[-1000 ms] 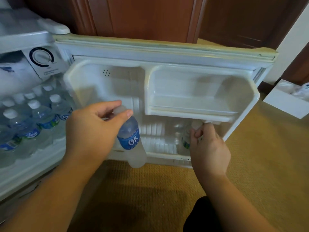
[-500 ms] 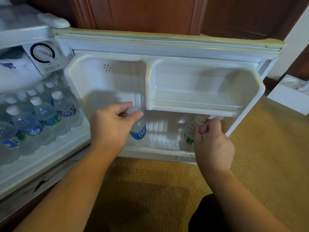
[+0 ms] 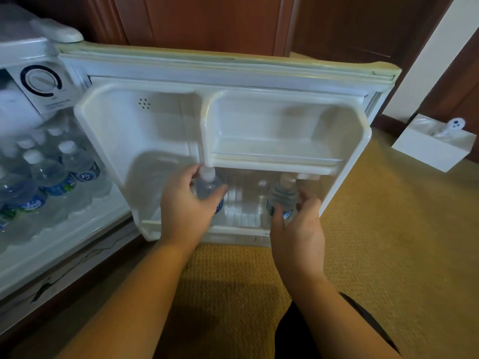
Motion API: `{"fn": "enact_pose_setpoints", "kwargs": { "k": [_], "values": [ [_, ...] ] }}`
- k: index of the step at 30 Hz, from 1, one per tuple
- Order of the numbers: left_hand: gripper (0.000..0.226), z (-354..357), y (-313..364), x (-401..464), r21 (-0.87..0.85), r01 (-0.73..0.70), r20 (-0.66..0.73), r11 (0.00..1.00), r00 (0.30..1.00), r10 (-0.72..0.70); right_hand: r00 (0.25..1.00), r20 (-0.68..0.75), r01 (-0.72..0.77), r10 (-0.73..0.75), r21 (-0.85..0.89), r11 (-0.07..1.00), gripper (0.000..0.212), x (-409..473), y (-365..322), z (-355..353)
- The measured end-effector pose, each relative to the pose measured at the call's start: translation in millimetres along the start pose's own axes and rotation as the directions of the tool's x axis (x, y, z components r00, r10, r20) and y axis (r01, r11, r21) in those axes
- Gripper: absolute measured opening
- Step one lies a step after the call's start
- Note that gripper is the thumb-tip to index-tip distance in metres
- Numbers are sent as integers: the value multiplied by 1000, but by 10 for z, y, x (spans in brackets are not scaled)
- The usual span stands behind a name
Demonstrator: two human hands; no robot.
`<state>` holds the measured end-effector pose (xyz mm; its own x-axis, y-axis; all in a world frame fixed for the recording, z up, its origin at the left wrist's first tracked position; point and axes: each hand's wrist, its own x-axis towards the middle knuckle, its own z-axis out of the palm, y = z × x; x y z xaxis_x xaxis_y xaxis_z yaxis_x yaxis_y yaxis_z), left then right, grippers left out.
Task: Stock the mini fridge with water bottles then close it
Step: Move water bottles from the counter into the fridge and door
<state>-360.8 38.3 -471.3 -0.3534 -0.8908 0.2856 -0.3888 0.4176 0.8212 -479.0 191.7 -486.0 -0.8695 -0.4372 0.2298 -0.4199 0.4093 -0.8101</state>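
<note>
Your left hand [image 3: 188, 203] is wrapped around a water bottle with a blue label [image 3: 208, 186], standing upright in the lower door rack [image 3: 243, 230] of the open mini fridge door [image 3: 233, 73]. Its white cap sits right at the front lip of the upper door shelf [image 3: 274, 161], just under the shelf's left corner, so there is almost no headroom there. Your right hand [image 3: 298, 229] grips a second water bottle [image 3: 283, 195] by its body, toward the rack's right end; its neck also reaches up to the underside of the upper shelf, close to the door's right wall.

Between the two bottles the rack floor is bare ribbed plastic, with open room. Left of your left hand the tall door pocket runs clear up to the top of the door liner.

At the left edge of the view, the fridge cabinet [image 3: 51, 242] holds a packed group of stocked bottles [image 3: 49, 174], caps up, below the thermostat dial [image 3: 41, 81]. To the right of the door, on the carpet [image 3: 388, 242], a white box [image 3: 432, 151] stands well apart from the door's outer corner.
</note>
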Motion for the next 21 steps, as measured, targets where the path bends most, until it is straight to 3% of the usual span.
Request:
{"fn": "enact_pose_setpoints", "kwargs": {
  "k": [4,6,14,21],
  "values": [
    [81,23,-82,-59,29,118,81,993,989,-120,999,35,39,-37,-85,996,65,-28,29,106],
    [70,50,-96,-47,30,133,130,991,982,-136,999,48,32,-26,-120,992,69,31,42,153],
    [78,296,41,-27,19,97,157,995,983,-99,997,70,-26,39,-181,983,54,235,113,227],
    [58,387,79,-32,10,69,135,998,988,-70,996,78,-19,32,-162,987,53,257,140,232]
  ]
}}
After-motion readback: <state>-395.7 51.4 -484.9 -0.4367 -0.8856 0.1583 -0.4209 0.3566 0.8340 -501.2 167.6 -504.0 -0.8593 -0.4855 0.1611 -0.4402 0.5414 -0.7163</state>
